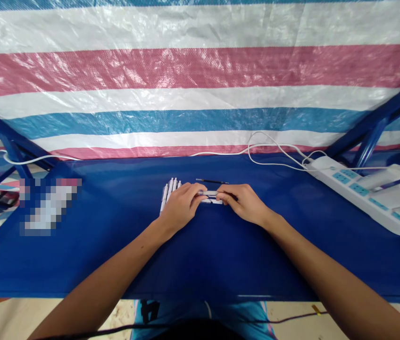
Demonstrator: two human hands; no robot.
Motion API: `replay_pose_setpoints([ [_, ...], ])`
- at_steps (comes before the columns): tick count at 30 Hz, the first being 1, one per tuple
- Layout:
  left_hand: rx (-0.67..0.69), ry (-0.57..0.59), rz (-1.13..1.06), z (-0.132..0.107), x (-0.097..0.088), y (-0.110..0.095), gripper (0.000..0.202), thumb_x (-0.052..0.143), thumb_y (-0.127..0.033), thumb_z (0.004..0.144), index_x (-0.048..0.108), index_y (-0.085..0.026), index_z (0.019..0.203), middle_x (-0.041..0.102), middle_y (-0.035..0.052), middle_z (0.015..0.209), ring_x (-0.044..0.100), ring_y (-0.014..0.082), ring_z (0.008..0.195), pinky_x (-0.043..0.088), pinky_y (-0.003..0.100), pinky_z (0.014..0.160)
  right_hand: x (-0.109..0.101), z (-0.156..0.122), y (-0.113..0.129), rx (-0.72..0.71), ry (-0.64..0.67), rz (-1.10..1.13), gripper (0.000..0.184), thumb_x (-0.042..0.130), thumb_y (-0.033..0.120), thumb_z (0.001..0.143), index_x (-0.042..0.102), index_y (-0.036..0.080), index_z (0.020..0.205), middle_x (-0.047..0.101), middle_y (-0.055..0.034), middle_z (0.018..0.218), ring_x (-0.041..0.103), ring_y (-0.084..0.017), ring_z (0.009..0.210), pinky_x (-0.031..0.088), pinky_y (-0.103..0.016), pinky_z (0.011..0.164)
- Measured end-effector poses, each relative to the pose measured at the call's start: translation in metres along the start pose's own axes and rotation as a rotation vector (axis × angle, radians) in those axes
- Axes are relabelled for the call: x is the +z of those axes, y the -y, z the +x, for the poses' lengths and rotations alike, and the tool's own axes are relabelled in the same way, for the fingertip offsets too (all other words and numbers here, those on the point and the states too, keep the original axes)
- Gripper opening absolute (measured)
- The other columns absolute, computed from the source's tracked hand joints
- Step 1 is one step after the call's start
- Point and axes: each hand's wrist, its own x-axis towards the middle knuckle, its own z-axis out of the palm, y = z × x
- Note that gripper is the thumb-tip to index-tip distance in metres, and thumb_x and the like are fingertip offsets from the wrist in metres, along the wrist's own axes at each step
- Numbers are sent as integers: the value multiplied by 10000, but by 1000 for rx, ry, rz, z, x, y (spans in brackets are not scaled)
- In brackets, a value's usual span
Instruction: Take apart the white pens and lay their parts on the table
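Blue-covered counter (pixel 115 255), centre lot: white pen barrel (pixel 210 193) held between two bare hands.
Left hand (pixel 180 206) and right hand (pixel 241 203) meet near the middle of the counter, toward its far edge, both grips clenched on the barrel from either end. The left hand also lies against a side-by-side row of white pens (pixel 169 190), tips toward the far edge. A slim black rod (pixel 212 181), possibly a refill, sits just beyond the barrel; any contact with it cannot be told. Toward the far right corner lie a white power strip (pixel 359 196) and white cable (pixel 278 158), below a striped tarpaulin (pixel 186 75).
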Motion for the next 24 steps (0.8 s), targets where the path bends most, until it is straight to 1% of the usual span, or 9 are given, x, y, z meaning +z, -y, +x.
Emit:
replay_pose_setpoints([
  [5,50,-28,21,-2,0,0,275,458,-267,1094,657,-193,919,743,35,783,699,169,696,564,260,657,0,-1,3,-14,78,50,353,413,409,1060,621,218,848,658,-8,704,587,-144,609,436,-249,638],
  [7,46,-37,15,-3,1,-1,288,459,-273,1095,657,-198,900,753,33,778,710,167,685,575,259,655,1,-1,3,-23,91,45,374,394,417,1073,622,218,852,646,-5,687,576,-142,594,434,-249,628],
  [12,-32,-33,-24,-3,2,-5,273,501,-248,1072,626,-210,833,799,28,822,756,160,691,601,236,662,6,-3,-1,-71,22,-57,407,381,385,1087,643,211,829,641,-15,655,574,-150,591,438,-260,630],
  [16,-70,-26,-42,-3,2,-7,241,527,-200,1042,621,-205,819,808,26,827,747,145,647,595,215,638,8,-4,-4,-130,-13,-127,411,381,367,1093,667,200,848,663,-27,657,589,-155,592,446,-265,632],
  [20,-142,4,-65,-4,1,-7,218,540,-189,1020,640,-203,827,780,7,745,687,117,541,561,195,580,9,-5,-5,-162,-45,-180,416,380,354,1097,677,201,850,672,-30,658,601,-159,595,454,-270,643],
  [24,-212,29,-112,-4,0,-8,195,562,-215,1016,651,-199,843,733,-14,653,649,110,494,525,192,546,10,-6,-5,-196,-68,-217,413,383,334,1098,680,199,844,669,-29,651,596,-158,584,447,-269,630],
])
